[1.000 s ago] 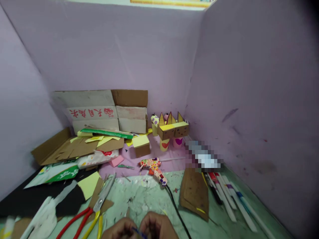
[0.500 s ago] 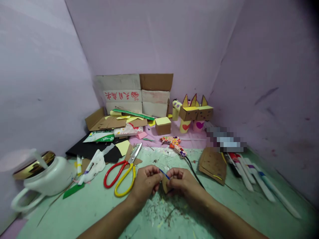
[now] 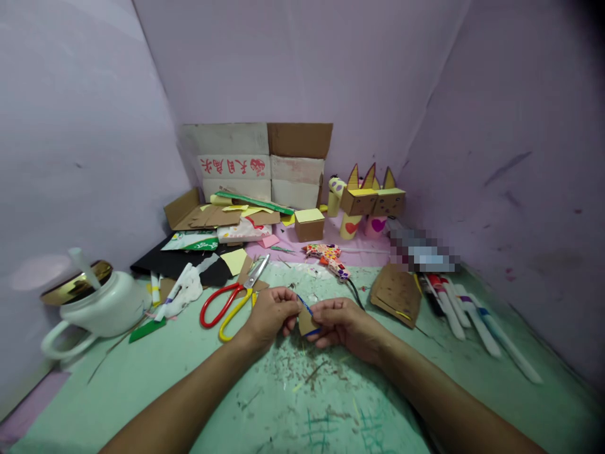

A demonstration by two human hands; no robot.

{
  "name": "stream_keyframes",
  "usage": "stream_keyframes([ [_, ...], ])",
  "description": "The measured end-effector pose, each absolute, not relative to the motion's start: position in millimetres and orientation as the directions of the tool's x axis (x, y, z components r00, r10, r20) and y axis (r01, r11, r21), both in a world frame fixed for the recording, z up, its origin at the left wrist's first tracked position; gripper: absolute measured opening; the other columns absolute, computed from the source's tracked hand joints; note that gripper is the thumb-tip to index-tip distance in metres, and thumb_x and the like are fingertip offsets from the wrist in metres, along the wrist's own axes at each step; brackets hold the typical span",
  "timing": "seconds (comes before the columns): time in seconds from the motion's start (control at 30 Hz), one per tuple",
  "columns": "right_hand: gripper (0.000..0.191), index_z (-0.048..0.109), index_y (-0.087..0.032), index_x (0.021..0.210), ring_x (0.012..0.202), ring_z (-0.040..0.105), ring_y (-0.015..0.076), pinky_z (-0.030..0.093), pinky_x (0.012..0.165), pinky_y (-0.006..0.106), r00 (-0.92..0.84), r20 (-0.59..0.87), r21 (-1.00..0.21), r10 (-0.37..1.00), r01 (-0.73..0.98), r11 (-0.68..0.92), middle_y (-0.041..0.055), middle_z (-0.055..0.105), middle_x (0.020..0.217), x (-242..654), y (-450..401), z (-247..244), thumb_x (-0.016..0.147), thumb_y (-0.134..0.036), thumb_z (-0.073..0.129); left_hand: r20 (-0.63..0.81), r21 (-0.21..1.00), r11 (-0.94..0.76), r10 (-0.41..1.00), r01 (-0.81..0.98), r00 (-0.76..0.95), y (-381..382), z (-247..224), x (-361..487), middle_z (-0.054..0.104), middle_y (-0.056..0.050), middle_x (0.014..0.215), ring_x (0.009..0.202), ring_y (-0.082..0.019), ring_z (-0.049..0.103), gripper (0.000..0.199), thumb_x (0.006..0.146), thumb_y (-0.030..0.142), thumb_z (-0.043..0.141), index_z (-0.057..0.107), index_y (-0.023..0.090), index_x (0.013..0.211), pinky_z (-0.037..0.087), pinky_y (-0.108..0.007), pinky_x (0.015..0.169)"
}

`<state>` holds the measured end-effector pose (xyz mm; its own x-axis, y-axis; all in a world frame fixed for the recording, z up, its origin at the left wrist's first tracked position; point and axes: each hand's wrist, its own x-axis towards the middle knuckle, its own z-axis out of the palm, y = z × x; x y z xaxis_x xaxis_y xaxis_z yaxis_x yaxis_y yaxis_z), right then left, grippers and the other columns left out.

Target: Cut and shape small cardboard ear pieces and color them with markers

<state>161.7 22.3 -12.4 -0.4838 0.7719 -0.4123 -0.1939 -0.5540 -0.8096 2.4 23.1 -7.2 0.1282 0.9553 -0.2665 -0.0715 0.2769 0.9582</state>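
A small brown cardboard piece with blue edges is held between both hands above the green tabletop. My left hand pinches its left side, fingers curled. My right hand grips its right side between thumb and fingers. Scissors with one red and one yellow handle lie just left of my left hand, blades pointing away, the yellow handle partly covered by it. Beyond my right hand lies a glue gun with a patterned cover, its black cord running toward my right forearm.
A white teapot-like pot stands at the left. Cardboard figures with pointed ears, a small box and a large folded carton are at the back. Markers and a cardboard piece lie right. Scraps litter the green tabletop.
The camera view has tilted down, so the scene sits higher. The cardboard piece is now turned with more of its brown face and blue lower edge showing between my hands.
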Motion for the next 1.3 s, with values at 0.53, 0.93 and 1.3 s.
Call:
stream_keyframes([
  [0.53, 0.021, 0.068, -0.01, 0.073, 0.052, 0.066, 0.0136, 0.053, 0.048, 0.02, -0.484, -0.408, -0.833, 0.774, -0.149, -0.532, 0.0061, 0.072, 0.062, 165, 24, -11, 0.054, -0.016, 0.072, -0.251, 0.96, 0.264, 0.959, -0.094, 0.13, 21, -9, 3, 0.049, 0.005, 0.034, 0.027, -0.005, 0.037, 0.017, 0.06, 0.025, 0.065, 0.051, 0.016, 0.059, 0.026, -0.014, 0.028],
  [0.93, 0.01, 0.061, -0.011, 0.065, 0.044, 0.063, 0.0108, 0.051, 0.043, 0.016, -0.325, -0.473, -0.77, 0.819, -0.299, -0.563, 0.0023, 0.066, 0.053, 156, 21, -5, 0.059, -0.005, 0.066, -0.3, 0.915, 0.357, 0.914, -0.187, 0.274, 19, -5, 2, 0.054, 0.003, 0.043, 0.033, -0.006, 0.045, 0.028, 0.058, 0.031, 0.073, 0.058, 0.011, 0.07, 0.036, -0.014, 0.03],
  [1.3, 0.006, 0.064, -0.008, 0.07, 0.048, 0.065, 0.0108, 0.052, 0.042, 0.015, -0.365, -0.497, -0.768, 0.787, -0.237, -0.595, 0.0061, 0.069, 0.061, 163, 23, 0, 0.074, -0.005, 0.06, -0.309, 0.932, 0.343, 0.921, -0.121, 0.235, 20, -10, 2, 0.054, 0.003, 0.037, 0.028, -0.008, 0.044, 0.028, 0.054, 0.026, 0.074, 0.053, 0.014, 0.069, 0.036, -0.016, 0.028],
])
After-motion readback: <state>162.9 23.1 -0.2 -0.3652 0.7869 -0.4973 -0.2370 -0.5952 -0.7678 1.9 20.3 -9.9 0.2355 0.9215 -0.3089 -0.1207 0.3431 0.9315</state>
